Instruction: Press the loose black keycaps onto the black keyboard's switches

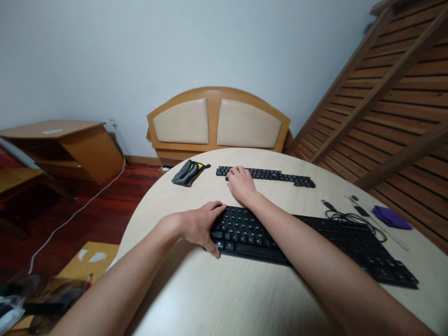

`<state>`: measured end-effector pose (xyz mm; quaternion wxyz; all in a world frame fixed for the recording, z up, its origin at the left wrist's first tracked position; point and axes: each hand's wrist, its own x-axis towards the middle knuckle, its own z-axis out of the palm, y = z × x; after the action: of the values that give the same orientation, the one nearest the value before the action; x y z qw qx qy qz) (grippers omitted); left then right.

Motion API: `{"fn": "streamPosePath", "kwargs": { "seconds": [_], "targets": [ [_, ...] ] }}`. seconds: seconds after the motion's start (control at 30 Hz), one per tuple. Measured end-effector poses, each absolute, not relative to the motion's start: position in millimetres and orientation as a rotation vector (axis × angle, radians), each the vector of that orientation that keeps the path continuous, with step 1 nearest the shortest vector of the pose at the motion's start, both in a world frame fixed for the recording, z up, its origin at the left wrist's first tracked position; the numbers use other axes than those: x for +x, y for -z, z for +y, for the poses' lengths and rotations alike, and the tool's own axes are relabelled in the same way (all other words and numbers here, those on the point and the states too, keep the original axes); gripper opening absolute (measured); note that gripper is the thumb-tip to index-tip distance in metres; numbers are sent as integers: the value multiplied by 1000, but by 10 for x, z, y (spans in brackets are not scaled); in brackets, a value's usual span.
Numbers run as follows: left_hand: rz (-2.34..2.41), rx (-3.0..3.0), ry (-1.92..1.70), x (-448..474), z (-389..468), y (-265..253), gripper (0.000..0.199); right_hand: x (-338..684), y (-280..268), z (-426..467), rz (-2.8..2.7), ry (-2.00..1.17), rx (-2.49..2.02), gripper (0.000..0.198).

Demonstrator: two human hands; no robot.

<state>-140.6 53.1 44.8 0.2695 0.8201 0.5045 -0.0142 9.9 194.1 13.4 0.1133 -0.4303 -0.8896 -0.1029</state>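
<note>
A black computer keyboard [245, 228] lies on the round pale table, with many keycaps in place at its left part. My left hand [201, 224] is closed around its left end, thumb at the near edge and fingers at the far edge. Beyond the keyboard, loose black keycaps [266, 174] stand lined up in rows. My right hand [242, 183] reaches across to the left part of these rows. Its fingers are bent and close together on a keycap, their tips partly hidden. My right forearm covers part of the keyboard.
A grey and yellow folded pouch [189, 173] lies at the table's far left. On the right are a coiled USB cable [345, 217], small dark pieces, a thin rod and a purple cloth [390, 217]. A padded headboard [219, 121] stands behind the table [168, 289].
</note>
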Motion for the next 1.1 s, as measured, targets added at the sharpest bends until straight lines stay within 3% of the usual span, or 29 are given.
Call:
{"fn": "streamPosePath", "kwargs": {
  "seconds": [0.47,0.83,0.9,0.97,1.1],
  "targets": [
    [1381,2212,81,-1394,528,-460,130,103,-168,1894,-2678,195,-1164,24],
    [1376,2239,62,-1421,525,-431,131,541,-229,1484,-2609,-187,-1138,17],
    [1380,2223,62,-1431,518,-453,133,680,-223,1361,-2567,-302,-1109,18],
    [1400,2190,44,-1431,511,-491,130,795,-211,1258,-2443,-607,-1029,19],
    [1429,2218,-194,-1394,533,-537,90,917,-196,1156,-2180,-1151,-896,17]
  ]
}}
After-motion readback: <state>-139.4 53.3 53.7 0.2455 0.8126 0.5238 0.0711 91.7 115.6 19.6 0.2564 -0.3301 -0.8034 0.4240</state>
